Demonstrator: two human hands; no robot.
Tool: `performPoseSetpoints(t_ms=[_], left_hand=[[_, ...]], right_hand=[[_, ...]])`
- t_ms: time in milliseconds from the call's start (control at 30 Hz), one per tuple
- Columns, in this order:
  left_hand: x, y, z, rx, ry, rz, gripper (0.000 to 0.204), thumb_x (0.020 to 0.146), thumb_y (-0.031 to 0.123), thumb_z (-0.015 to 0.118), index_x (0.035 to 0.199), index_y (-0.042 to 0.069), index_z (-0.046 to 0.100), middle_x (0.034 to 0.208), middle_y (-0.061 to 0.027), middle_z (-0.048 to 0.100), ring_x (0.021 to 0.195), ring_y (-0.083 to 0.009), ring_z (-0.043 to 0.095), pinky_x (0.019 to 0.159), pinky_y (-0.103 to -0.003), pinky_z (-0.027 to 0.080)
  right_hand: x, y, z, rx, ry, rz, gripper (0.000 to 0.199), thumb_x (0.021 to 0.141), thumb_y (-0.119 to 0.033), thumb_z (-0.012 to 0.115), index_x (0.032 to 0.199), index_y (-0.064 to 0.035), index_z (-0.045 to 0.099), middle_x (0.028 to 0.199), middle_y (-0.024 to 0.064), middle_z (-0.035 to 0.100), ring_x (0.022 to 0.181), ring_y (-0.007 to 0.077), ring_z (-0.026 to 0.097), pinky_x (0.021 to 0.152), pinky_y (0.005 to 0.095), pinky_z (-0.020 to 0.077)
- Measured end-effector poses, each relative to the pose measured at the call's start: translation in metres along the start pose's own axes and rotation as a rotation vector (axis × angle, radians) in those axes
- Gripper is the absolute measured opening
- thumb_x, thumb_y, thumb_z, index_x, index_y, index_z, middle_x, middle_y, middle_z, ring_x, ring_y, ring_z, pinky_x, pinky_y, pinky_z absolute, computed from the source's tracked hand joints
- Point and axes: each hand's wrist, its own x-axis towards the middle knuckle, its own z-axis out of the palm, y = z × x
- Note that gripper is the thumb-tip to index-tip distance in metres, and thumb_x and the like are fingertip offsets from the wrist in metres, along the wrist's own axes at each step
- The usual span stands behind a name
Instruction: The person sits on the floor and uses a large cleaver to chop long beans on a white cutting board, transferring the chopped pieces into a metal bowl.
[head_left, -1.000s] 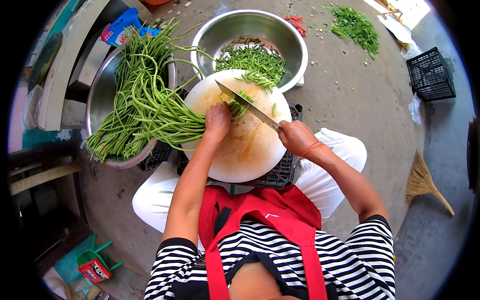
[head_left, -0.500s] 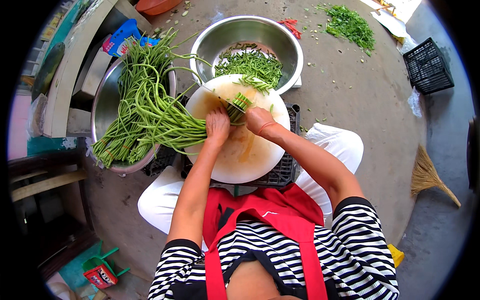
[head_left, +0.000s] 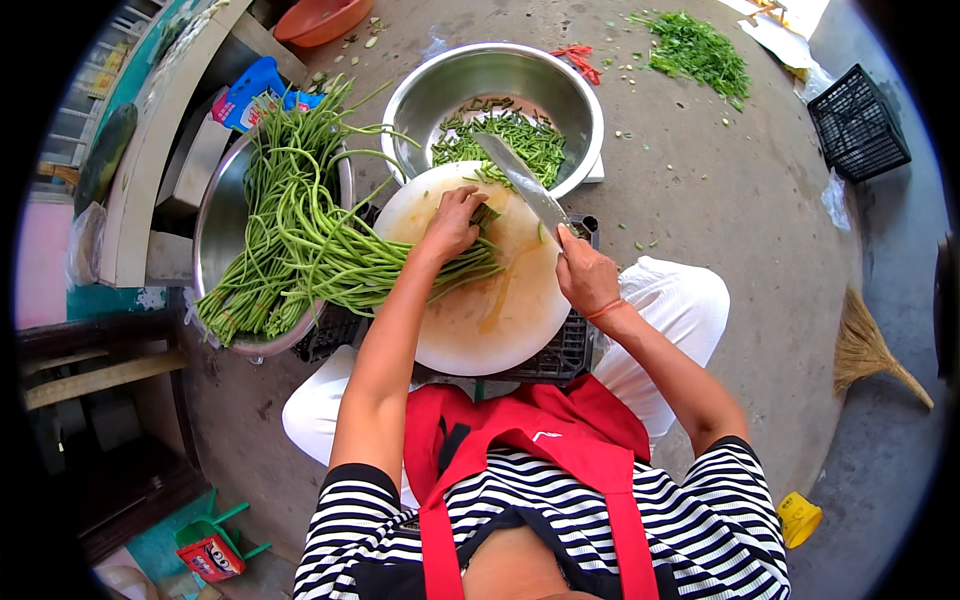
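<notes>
My right hand [head_left: 588,275] is closed round the handle of a broad-bladed knife [head_left: 522,178], its blade slanting up and left over the board's far edge. My left hand [head_left: 455,225] curls its fingers over a short bunch of cut long beans [head_left: 487,215] on the round white chopping board [head_left: 525,325]; the palm side is hidden. Below that hand lie the ends of uncut long beans [head_left: 380,265], which trail left onto a metal basin [head_left: 213,215]. Beyond the board, another steel basin [head_left: 575,95] holds many short bean pieces [head_left: 510,135].
The board rests on a black crate [head_left: 560,355]. Chopped greens [head_left: 700,52] lie on the floor at the far right, near another black crate [head_left: 858,125]. A straw broom [head_left: 865,350] is at the right. An orange basin [head_left: 322,20] stands at the far left.
My right hand has drawn the knife away to the right, blade now raised and pointing up-left. My left hand has shifted slightly up and right, and the uncut beans' ends show farther right.
</notes>
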Motion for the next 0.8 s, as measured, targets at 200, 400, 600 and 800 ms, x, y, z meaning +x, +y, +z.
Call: performPoseSetpoints(t_ms=[200,400,600,800], left_hand=[[-0.012,-0.006,-0.02,-0.093,0.34,-0.205,0.04,0.073,0.015,0.079,0.108,0.004,0.064,0.102,-0.0142,0.062,0.1,-0.0339,0.06,0.089,-0.041,0.05],[-0.051,0.006,-0.057,-0.935,0.481,-0.529,0.041,0.089,0.022,0.074,0.12,0.001,0.06,0.104,-0.0078,0.064,0.088,-0.0194,0.062,0.08,-0.031,0.053],[-0.061,0.057,-0.075,-1.696,0.351,-0.413,0.038,0.1,0.014,0.053,0.134,0.001,0.045,0.127,-0.0159,0.058,0.117,-0.0273,0.061,0.102,-0.044,0.054],[-0.042,0.072,-0.056,-1.73,0.348,-0.381,0.045,0.099,0.015,0.052,0.139,0.0,0.037,0.132,-0.0191,0.054,0.122,-0.0294,0.057,0.107,-0.048,0.049]], right_hand=[[-0.023,0.009,0.035,-0.183,-0.07,-0.052,0.048,0.085,-0.011,0.061,0.132,-0.0022,0.054,0.082,0.012,0.059,0.075,0.0295,0.063,0.062,0.041,0.0521],[-0.023,0.002,0.047,-0.106,-0.146,-0.214,0.05,0.082,-0.007,0.058,0.131,0.0037,0.053,0.082,0.013,0.059,0.075,0.03,0.061,0.066,0.0402,0.052],[0.067,-0.022,0.016,0.371,-0.265,-0.189,0.028,0.09,-0.032,0.067,0.082,-0.0064,0.074,0.087,0.0129,0.067,0.075,0.0301,0.067,0.066,0.0412,0.0535],[0.125,-0.037,0.028,1.072,-0.32,0.128,0.017,0.088,-0.017,0.073,0.097,-0.0026,0.075,0.085,0.0096,0.074,0.073,0.0137,0.07,0.067,0.0273,0.0553]])
